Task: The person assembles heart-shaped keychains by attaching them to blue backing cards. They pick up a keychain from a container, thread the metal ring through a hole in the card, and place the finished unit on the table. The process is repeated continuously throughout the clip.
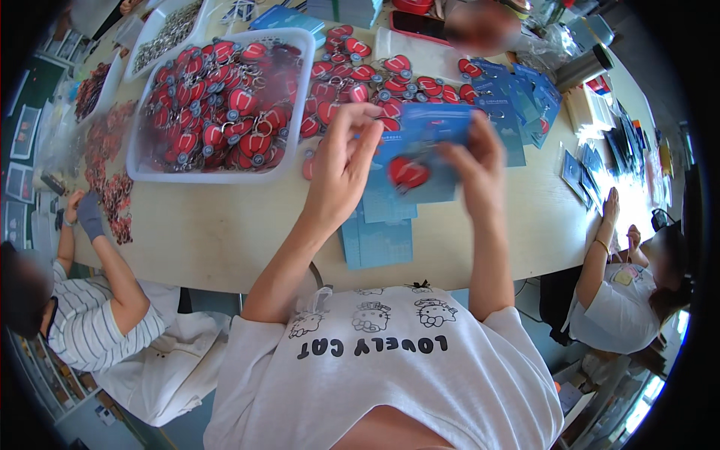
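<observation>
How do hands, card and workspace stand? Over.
Right hand holding blue card. Red keychain on card's face. Left hand beside card, contact unclear. Loose keychains just beyond.

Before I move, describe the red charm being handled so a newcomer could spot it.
From the large translucent tub heaped with charms, go right to the person's right hand, which holds a blue card. The red charm shows against the card's lower part. Unlike the piled charms, it shows singly against that held card.

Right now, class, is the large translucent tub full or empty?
Full, or nearly: red keychains heap across the tub, hiding most of its floor.
</observation>
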A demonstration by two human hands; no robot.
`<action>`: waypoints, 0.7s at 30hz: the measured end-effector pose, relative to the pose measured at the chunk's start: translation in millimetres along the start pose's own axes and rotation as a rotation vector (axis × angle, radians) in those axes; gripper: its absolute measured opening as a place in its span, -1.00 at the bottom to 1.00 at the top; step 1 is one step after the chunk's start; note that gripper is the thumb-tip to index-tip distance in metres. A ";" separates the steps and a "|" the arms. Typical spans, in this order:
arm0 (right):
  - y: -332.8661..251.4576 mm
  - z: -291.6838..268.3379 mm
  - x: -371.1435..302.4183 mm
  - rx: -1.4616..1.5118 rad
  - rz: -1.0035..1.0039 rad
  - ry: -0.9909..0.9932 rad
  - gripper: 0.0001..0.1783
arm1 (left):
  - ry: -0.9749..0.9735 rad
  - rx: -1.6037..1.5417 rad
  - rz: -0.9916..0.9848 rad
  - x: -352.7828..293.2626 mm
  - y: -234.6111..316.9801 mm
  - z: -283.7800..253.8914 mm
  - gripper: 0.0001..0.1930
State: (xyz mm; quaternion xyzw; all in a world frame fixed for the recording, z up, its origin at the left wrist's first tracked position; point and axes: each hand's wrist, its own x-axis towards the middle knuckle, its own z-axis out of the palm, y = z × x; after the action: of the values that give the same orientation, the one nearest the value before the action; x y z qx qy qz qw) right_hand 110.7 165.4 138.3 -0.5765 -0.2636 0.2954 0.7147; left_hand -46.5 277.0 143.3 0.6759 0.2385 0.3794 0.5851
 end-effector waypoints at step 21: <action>41.7 -26.5 64.9 -1.119 -0.714 -0.359 -0.81 | -0.053 0.588 -0.088 -10.7 -71.4 -5.8 -0.70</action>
State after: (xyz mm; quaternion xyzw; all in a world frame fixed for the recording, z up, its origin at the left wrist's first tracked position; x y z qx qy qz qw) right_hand 169.4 201.5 94.5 -0.6788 -0.6648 -0.0480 0.3082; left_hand -48.8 286.7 71.6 0.8151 0.3518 0.2506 0.3861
